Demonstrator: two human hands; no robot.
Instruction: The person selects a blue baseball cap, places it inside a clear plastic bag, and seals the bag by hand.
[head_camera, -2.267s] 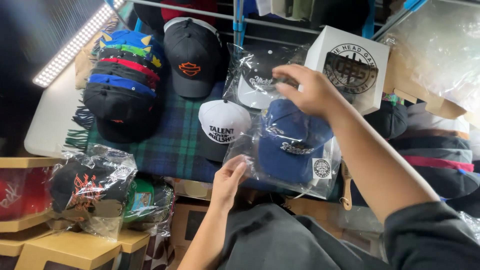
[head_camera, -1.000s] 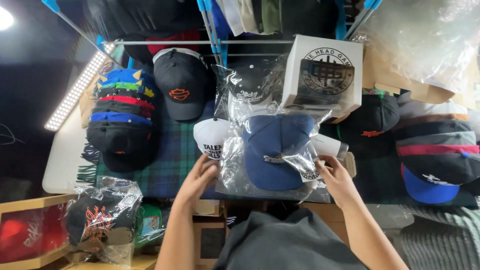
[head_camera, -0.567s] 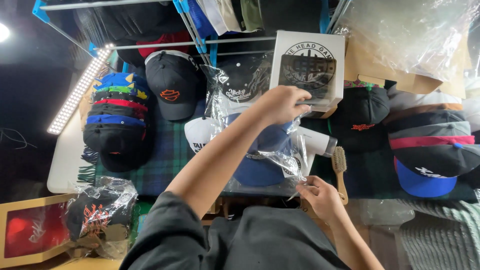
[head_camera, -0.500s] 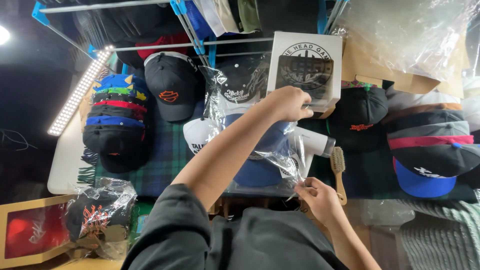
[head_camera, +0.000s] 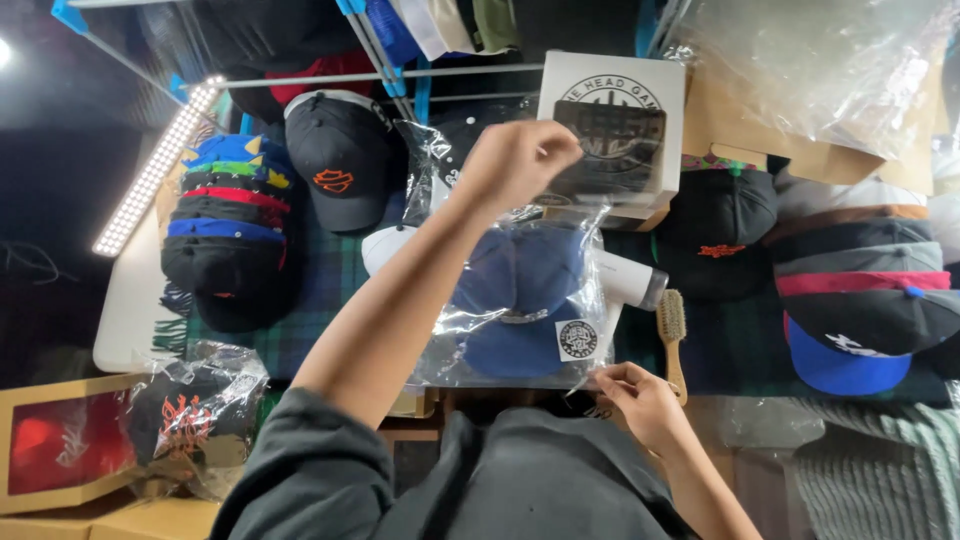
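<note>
The person's left hand (head_camera: 515, 160) is reaching forward over the table (head_camera: 125, 300), its fingers curled in and pinching the far edge of a clear plastic bag (head_camera: 520, 300) that is holding a blue baseball cap (head_camera: 515, 300). The right hand (head_camera: 640, 400) is staying close to the body, thumb and fingertips pinching the near corner of the same bag, just beside a round black-and-white sticker (head_camera: 577, 339) on the plastic. Between the two hands the bag is lying stretched over a dark green and blue plaid cloth (head_camera: 310, 300) covering the table.

A white cap (head_camera: 385, 245) is peeking out from under the forearm, touching the bag's left side. A white square cardboard box with a dark window (head_camera: 612, 130) is standing just behind the left hand. A wooden brush (head_camera: 672, 335) is lying just right of the bag. To the left, a stack of caps with coloured brims (head_camera: 228, 230) is sitting beside a black cap with an orange emblem (head_camera: 338, 160). At the lower left, a bagged black cap with red lettering (head_camera: 190, 425) is resting near a tan box with a red window (head_camera: 60, 445).
</note>
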